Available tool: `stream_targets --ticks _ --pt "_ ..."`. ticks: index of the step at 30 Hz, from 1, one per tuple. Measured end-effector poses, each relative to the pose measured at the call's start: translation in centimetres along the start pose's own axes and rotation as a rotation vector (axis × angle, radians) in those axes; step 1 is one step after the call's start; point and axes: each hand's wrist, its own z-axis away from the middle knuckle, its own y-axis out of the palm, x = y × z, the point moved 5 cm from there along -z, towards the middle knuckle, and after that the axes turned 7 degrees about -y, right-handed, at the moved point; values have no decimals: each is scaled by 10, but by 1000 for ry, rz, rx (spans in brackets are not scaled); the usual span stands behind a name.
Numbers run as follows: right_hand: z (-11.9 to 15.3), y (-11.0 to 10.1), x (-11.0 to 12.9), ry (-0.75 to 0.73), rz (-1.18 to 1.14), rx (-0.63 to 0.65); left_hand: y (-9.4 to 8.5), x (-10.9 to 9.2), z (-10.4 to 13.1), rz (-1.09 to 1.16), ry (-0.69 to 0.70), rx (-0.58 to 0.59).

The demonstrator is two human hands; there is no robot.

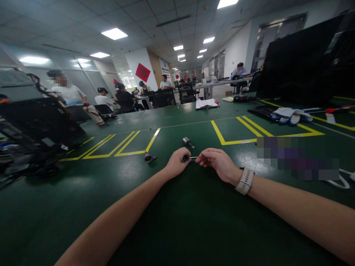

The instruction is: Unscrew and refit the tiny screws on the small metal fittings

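My left hand (178, 162) is closed around a short, hollow metal cylinder (185, 158), whose open round end faces me. From the right, my right hand (212, 160) pinches a thin metal rod (194, 157) between thumb and fingers. The rod's far end meets the side of the cylinder; whether it sits in a hole there I cannot tell. Just beyond my hands a similar silver cylinder with a narrow shank (188, 142) lies on the green table (177, 229). To the left rests a cup-shaped metal piece with a small side stub (148, 157).
Yellow tape (238, 142) marks boxes on the table. A clipboard with papers (206, 103) lies at the far edge, with white-and-blue gloves (291, 115) to the right. Dark equipment stands at left (36, 133), and a large black panel (299, 62) at right. Several people sit beyond.
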Motion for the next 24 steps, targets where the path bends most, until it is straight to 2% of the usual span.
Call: stream_targets --ticks 11,24 --pt "3 3 1 -112 95 39 -2 -4 1 -61 -3 -11" --pt "-3 -3 -5 -23 -45 -18 -1 -5 1 -166 -5 -21"
